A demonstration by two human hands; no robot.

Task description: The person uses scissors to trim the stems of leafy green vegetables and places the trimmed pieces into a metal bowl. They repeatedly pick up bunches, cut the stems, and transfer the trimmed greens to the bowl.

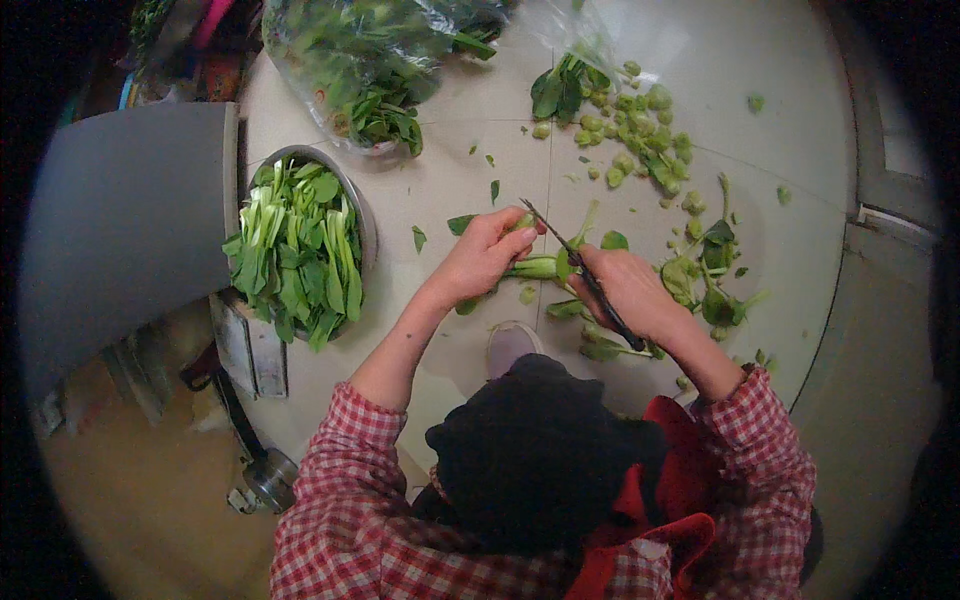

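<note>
My left hand (pixel 487 247) grips a small leafy green (pixel 526 221), its pale cut end showing at the fingertips and a leaf poking out behind. In my right hand (pixel 634 289) is a dark knife (pixel 559 236), its narrow blade slanting up and left beside that end. Below the knife, a green-stalked leafy vegetable (pixel 536 266) lies between my hands, partly hidden by them. Loose leaves and stalks (pixel 600 345) are scattered under my right hand. To the left, a round metal basin (pixel 366 217) is heaped with leafy greens (pixel 300 255), their pale stalks mostly towards the far side.
A clear plastic bag (pixel 337 67) of greens lies at the far left of the tiled floor (pixel 465 172). Trimmed ends (pixel 637 124) and discarded leaves (pixel 716 270) are strewn at right. A grey panel (pixel 135 225) borders the basin; my shoe (pixel 514 345) is just below my hands.
</note>
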